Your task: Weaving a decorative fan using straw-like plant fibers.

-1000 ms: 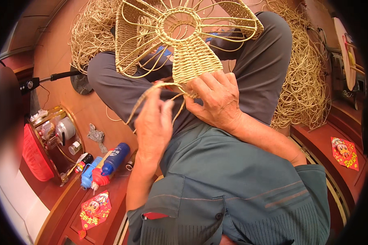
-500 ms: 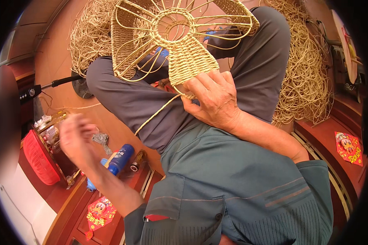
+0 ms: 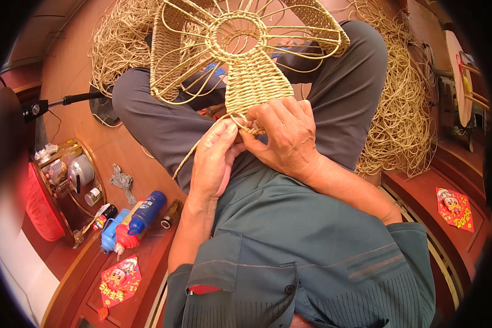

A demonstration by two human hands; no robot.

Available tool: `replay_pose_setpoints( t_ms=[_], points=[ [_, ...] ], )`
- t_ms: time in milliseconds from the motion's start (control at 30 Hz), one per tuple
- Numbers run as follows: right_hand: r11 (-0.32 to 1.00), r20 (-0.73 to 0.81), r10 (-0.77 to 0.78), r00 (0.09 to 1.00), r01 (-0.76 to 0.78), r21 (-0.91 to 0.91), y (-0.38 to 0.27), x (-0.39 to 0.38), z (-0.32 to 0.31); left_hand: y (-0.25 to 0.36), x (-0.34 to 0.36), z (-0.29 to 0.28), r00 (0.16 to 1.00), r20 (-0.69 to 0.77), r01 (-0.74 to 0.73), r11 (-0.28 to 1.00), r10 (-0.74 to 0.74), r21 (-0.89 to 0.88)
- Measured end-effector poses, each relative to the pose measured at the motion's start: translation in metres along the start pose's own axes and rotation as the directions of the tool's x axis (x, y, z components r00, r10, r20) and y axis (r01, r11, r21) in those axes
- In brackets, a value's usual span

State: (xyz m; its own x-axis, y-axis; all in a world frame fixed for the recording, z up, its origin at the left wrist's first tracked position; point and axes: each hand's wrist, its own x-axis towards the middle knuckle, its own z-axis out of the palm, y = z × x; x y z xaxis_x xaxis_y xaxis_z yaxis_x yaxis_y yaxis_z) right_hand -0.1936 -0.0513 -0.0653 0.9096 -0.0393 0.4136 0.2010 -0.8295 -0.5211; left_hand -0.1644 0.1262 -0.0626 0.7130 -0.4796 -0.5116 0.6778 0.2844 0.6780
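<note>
A half-woven straw-coloured wicker frame (image 3: 246, 60), with a round ring and spokes, rests on my lap over grey trousers. Its woven fan-shaped panel (image 3: 257, 82) points toward me. My right hand (image 3: 284, 134) grips the near edge of that panel. My left hand (image 3: 213, 158) meets it there, fingertips pinching a loose cane strand (image 3: 194, 150) that trails down to the left.
Heaps of loose cane lie at the upper left (image 3: 117, 44) and at the right (image 3: 402, 109). On the wooden floor to my left are a blue bottle (image 3: 145, 210), a small dark bottle (image 3: 170, 215), a round tray of small jars (image 3: 71, 180) and a red basket (image 3: 41, 205).
My left hand swung out to the left, pulling the strand away from the frame, then came back to the weave beside my right hand. The right hand kept its hold.
</note>
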Motion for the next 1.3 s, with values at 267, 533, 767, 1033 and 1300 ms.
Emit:
replay_pose_setpoints(
  t_ms=[267,533,767,1033,1300],
  points=[
    [0.999,0.056,0.016,0.998,-0.018,0.033,-0.011,0.01,-0.011,-0.008,0.003,0.0,0.999,0.036,0.022,0.975,-0.014,-0.221],
    [0.952,0.087,0.181,0.98,-0.197,0.235,-0.007,0.006,-0.011,-0.005,-0.007,-0.007,0.993,-0.1,-0.058,0.992,0.069,0.114],
    [0.801,0.268,0.151,0.951,-0.277,0.53,0.014,0.009,-0.039,0.013,-0.002,0.03,0.643,0.374,-0.479,-0.031,0.668,0.878],
    [0.023,0.533,0.386,0.753,-0.585,0.81,0.082,0.027,-0.076,0.031,0.007,0.036,0.804,0.29,-0.437,0.186,0.519,0.88],
    [0.265,0.468,0.501,0.728,-0.644,0.718,0.057,0.007,-0.074,0.009,0.018,0.044,0.821,0.154,-0.304,0.193,0.55,0.933]
  ],
)
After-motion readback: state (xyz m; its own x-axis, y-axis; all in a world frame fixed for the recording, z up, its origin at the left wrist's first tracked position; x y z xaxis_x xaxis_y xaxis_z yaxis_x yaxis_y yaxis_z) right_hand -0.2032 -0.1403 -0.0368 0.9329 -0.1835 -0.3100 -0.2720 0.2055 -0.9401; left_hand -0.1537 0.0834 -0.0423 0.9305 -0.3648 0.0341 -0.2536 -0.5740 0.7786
